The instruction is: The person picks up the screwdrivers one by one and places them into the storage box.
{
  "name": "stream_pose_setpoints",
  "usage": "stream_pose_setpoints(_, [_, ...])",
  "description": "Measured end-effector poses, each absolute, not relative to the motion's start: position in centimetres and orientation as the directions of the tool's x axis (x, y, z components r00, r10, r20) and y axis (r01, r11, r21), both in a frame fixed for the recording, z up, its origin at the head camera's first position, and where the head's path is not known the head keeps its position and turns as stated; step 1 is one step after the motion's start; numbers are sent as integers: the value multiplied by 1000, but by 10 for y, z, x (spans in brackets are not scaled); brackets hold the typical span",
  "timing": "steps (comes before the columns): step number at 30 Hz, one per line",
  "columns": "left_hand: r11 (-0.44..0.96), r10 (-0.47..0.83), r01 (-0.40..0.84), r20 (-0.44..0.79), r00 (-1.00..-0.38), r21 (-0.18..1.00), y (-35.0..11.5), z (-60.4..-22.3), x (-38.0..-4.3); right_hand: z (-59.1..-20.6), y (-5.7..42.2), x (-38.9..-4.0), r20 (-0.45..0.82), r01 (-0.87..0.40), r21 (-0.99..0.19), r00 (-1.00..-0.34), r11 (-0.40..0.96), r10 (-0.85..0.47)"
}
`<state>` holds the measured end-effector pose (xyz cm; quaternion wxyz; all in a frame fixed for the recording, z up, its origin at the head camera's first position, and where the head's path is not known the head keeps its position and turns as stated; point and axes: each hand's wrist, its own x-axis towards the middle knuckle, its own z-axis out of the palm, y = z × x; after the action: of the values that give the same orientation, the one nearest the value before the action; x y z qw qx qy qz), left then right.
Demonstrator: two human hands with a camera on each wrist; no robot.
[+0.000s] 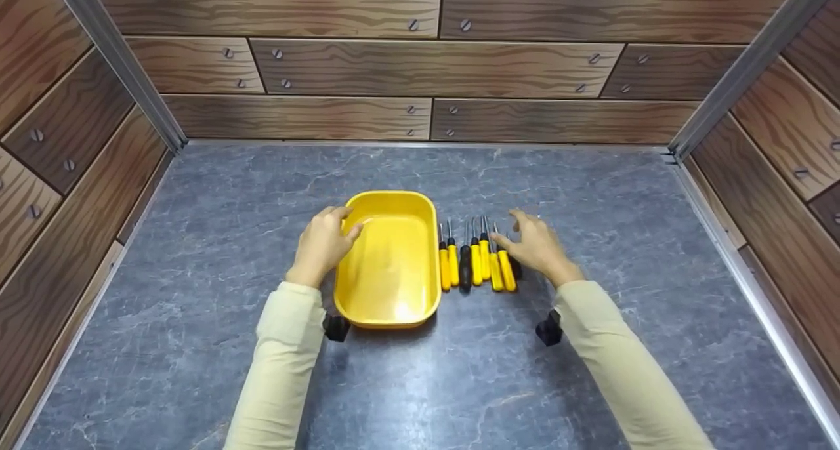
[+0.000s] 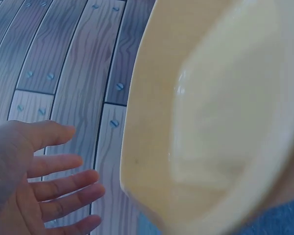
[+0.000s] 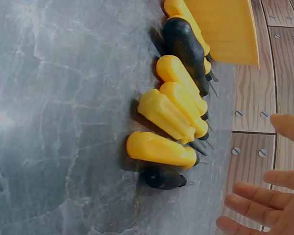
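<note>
A yellow plastic tray (image 1: 387, 312) with rounded corners stands on the table, nothing inside it. Over its left rim my left hand (image 1: 323, 243) hovers with fingers spread; the left wrist view shows a gap between those fingers and the tray (image 2: 152, 122). To the tray's right lies a row of several screwdrivers, yellow-handled ones (image 1: 476, 263) and black-handled ones (image 1: 465, 269), shafts pointing away from me. Above the row's right end is my right hand (image 1: 535, 243), holding nothing. A short black handle (image 3: 161, 177) closes the row and is partly covered in the head view.
The grey marbled table (image 1: 197, 345) is bounded by wood-patterned walls (image 1: 433, 69) at the back and both sides. Metal corner posts (image 1: 125, 63) and a metal edge strip (image 1: 755, 292) frame it. Each wrist carries a black camera mount (image 1: 549, 328).
</note>
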<state>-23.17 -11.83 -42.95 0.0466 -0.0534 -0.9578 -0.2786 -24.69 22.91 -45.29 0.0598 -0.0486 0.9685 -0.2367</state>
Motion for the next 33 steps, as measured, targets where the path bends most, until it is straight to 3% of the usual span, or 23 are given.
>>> stream_pose_setpoints(13, [685, 39, 61, 47, -998, 726, -149, -457, -220, -469, 242, -246, -120, -70, -462, -983, 884, -141])
stream_pose_setpoints(18, [577, 100, -19, -94, -991, 816, -164, -472, -214, -476, 248, -246, -119, -67, -468, -983, 881, -138])
stream_pose_setpoints(25, [351, 327, -232, -351, -877, 907, -183, -491, -214, -482, 253, -246, -183, -27, -471, -975, 882, -128])
stream_pose_setpoints(33, [145, 489, -383, -403, -774, 912, -189, -513, -216, -482, 253, -246, -236, 40, -460, -968, 887, -79])
